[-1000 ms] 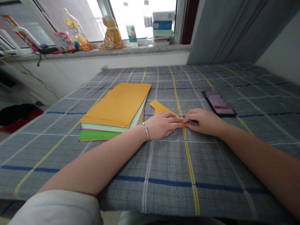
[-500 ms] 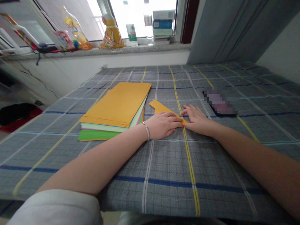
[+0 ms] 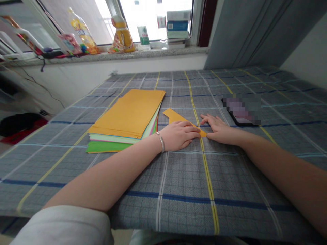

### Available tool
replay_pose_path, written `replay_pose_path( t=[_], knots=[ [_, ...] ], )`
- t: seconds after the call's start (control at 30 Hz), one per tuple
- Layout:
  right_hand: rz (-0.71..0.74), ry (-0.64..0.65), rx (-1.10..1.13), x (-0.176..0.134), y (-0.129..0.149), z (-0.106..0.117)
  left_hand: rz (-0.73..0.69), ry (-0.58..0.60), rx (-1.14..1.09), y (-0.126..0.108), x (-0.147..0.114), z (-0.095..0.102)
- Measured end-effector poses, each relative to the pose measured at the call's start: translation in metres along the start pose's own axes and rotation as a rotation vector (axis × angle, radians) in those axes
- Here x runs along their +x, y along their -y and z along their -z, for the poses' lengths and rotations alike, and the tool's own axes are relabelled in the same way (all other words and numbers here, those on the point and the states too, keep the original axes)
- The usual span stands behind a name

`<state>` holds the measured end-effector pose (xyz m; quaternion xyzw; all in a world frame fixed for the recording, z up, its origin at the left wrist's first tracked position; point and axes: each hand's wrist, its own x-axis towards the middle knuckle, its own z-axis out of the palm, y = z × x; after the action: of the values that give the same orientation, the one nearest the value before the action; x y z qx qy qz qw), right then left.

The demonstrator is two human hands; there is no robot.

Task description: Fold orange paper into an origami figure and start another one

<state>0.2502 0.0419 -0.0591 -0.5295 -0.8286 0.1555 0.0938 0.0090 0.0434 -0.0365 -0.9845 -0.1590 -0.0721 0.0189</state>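
Note:
A folded piece of orange paper (image 3: 176,116) lies on the checked cloth, one pointed end toward the right. My left hand (image 3: 180,136) rests flat across its near side, fingers stretched out and pressing it down; part of the paper is hidden beneath. Just past the paper's right tip is my right hand (image 3: 220,131), palm down on the cloth with thumb and fingers spread. Its thumb is close to the tip; whether they touch I cannot tell. To the left sits a stack of coloured paper (image 3: 127,114), orange on top, with white, pink and green edges below.
A phone (image 3: 241,110), partly blurred out, lies beyond my right hand. The checked tablecloth (image 3: 184,183) covers the surface up to the near edge. On the windowsill stand an orange bottle (image 3: 124,35), a clear bottle (image 3: 83,32), a tube (image 3: 143,35) and stacked boxes (image 3: 178,25).
My right hand has slid slightly to the right, off the paper's tip, which now shows more. My left hand stays on the paper.

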Motion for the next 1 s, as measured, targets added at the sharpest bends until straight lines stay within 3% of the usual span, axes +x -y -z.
replay_pose_path(
  t=[0.4,0.67,1.0],
  knots=[
    [0.067,0.083,0.038,0.002,-0.018,0.01,-0.004,-0.007,-0.008,0.001,0.0,-0.001],
    [0.045,-0.001,-0.064,0.003,-0.008,0.001,0.023,0.017,0.044,-0.004,0.005,0.001],
    [0.039,0.061,-0.117,0.003,-0.009,0.0,-0.013,0.031,0.07,-0.002,0.003,0.006]
  ],
)
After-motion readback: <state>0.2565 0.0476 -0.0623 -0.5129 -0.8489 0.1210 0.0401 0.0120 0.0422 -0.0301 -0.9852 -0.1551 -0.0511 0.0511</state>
